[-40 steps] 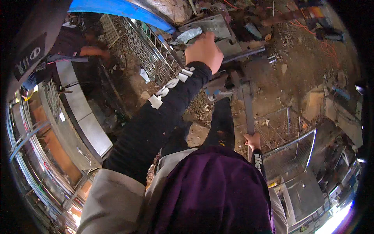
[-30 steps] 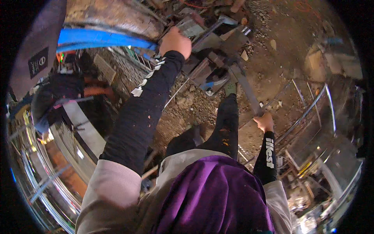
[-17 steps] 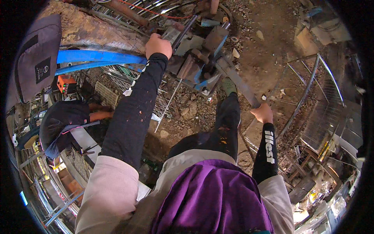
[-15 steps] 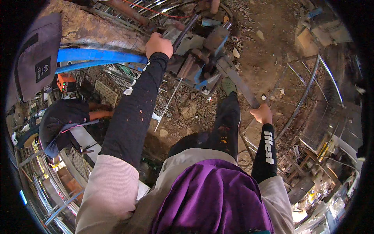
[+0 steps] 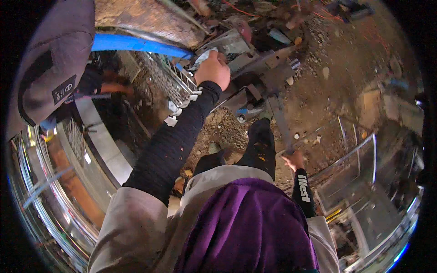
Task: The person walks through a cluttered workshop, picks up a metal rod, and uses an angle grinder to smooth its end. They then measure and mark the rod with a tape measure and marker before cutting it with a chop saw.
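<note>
Dirt floor [image 5: 337,100] lies about the metal fixture [image 5: 251,99]. The flat bar [image 5: 283,123] runs from its right side to the near side, ending at the right hand [image 5: 295,160]; grip closure cannot be told. Left hand [image 5: 214,73], farther left: fingers curled, contents hidden. Steady, even pressure seems advisable.

The long bar [image 5: 283,125] looks like flat, dull grey metal, and the machine [image 5: 249,96] at its far end like dark, matt metal with a worn, grimy face. The curved blue strip [image 5: 141,44] is smooth, painted metal or plastic; which, cannot be told. A mottled brown slab [image 5: 150,16] has a rough, weathered surface. Metal tubes [image 5: 38,207] gleam. The purple garment [image 5: 248,223] is softly folded cloth, faintly lustrous; the black sleeve [image 5: 170,141] is matt, wrinkled fabric.
</note>
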